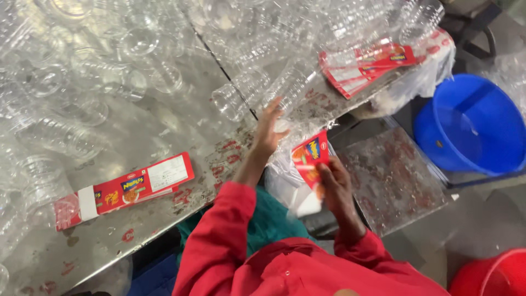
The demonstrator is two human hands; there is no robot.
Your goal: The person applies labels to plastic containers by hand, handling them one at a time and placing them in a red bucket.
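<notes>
Red label (310, 159) is pinched in the right hand (333, 183); left hand (268, 129), fingers spread wide, reaches a clear jar (285, 87). Beyond that jar lies a red label stack (364, 66); left of it, a flat label strip (126, 189).

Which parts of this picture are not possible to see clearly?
- Head view: the red bucket is cut off by the lower right corner.
- The right hand is partly hidden behind the red printed label it holds.
- The clear plastic bottles near the left hand blur together; their number cannot be counted.
</notes>
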